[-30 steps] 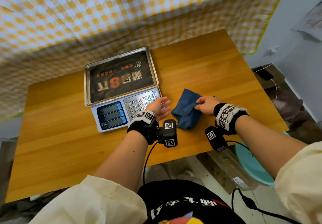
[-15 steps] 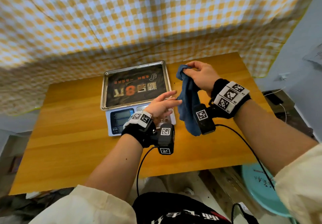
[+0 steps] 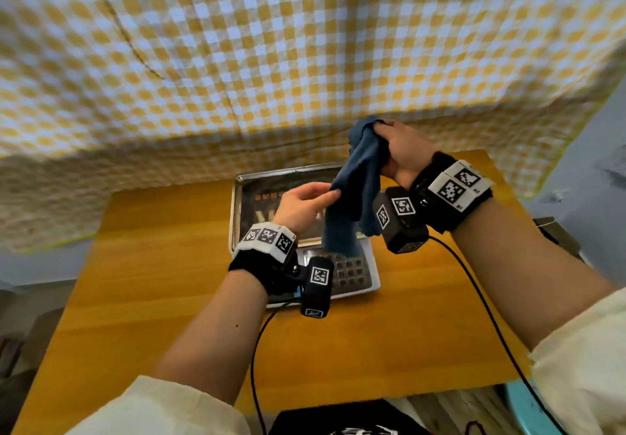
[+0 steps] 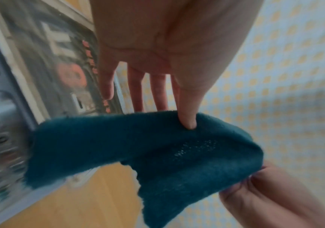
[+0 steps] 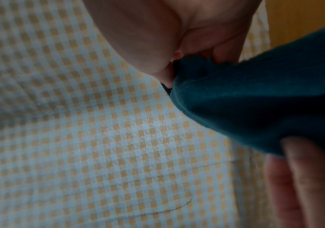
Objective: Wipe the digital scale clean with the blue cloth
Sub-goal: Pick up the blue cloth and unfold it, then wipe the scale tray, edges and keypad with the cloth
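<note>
The digital scale sits on the wooden table, its steel tray toward the wall and its keypad toward me. My right hand is raised above the scale's right side and grips the top of the blue cloth, which hangs down in front of the tray. My left hand reaches in from the left and pinches the cloth's side edge. In the left wrist view the thumb dents the cloth with straight fingers behind it. The right wrist view shows fingers bunching the cloth.
A yellow-and-white checked sheet hangs as a backdrop right behind the table. Black cables run from both wrist units toward me. A teal stool stands off the table's near right corner.
The right hand picked the cloth up off the table and raised it above the scale. The left hand left the keypad, rose and took hold of the cloth's edge.
</note>
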